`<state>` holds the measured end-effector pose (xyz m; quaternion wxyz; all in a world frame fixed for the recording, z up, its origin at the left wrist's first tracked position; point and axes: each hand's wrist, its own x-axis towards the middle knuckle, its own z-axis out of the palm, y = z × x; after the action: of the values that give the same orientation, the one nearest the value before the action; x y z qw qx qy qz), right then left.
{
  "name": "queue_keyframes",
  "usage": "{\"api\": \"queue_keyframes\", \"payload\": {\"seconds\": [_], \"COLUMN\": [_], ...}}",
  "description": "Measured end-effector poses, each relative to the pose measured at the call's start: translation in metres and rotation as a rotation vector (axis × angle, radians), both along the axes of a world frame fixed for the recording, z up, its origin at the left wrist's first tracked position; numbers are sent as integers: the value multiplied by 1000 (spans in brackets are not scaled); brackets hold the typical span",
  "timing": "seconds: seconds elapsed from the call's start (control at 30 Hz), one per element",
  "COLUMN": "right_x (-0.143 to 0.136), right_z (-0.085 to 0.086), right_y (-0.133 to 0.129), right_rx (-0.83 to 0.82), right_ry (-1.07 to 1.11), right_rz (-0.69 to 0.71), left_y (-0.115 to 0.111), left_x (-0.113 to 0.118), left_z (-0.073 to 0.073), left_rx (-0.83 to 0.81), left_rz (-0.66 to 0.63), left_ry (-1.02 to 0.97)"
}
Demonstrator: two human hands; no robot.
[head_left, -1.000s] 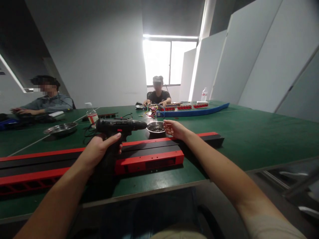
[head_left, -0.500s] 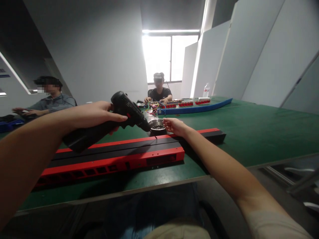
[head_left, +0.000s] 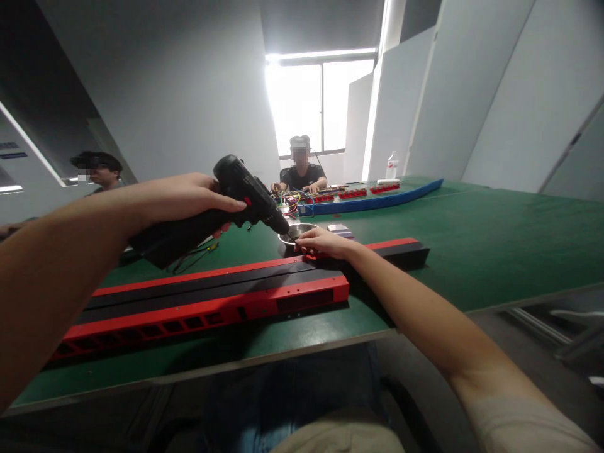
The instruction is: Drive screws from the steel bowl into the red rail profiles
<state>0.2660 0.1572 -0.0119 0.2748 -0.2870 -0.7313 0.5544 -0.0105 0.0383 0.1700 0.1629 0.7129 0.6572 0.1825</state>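
Note:
My left hand is wrapped round a black power drill, whose tip points down and right over a metal bowl. My right hand has its fingers pinched at the drill's tip, by the bowl's near rim; what they hold is too small to make out. Just below both hands lies a long red and black housing, with square openings along its near side. A second red and black bar lies behind it, partly hidden by my right forearm.
A blue curved bar, red parts and loose wires lie across the green table. A bottle stands at the back. One person sits opposite, another at the left.
My right hand has moved left from the bowl's right side to the drill's tip. The drill has risen slightly and shifted right. A small flat stack now shows behind my right hand.

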Motion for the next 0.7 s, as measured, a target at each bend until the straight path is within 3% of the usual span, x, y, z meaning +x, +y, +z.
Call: {"api": "queue_keyframes", "payload": {"seconds": [0.37,0.57,0.7], "right_x": [0,0,0], "right_z": [7,8,9], "right_y": [-8,-10,-10], "right_rx": [67,-108,-98], "right_ry": [-64,20,6], "right_rz": [-33,-9,-1], "left_y": [-4,-2,-1], "left_x": [2,0,-4], "left_z": [-1,1,0], "left_rx": [23,-30,-37], "left_rz": [64,42,49], "left_ry": [-30,-56,-48]}}
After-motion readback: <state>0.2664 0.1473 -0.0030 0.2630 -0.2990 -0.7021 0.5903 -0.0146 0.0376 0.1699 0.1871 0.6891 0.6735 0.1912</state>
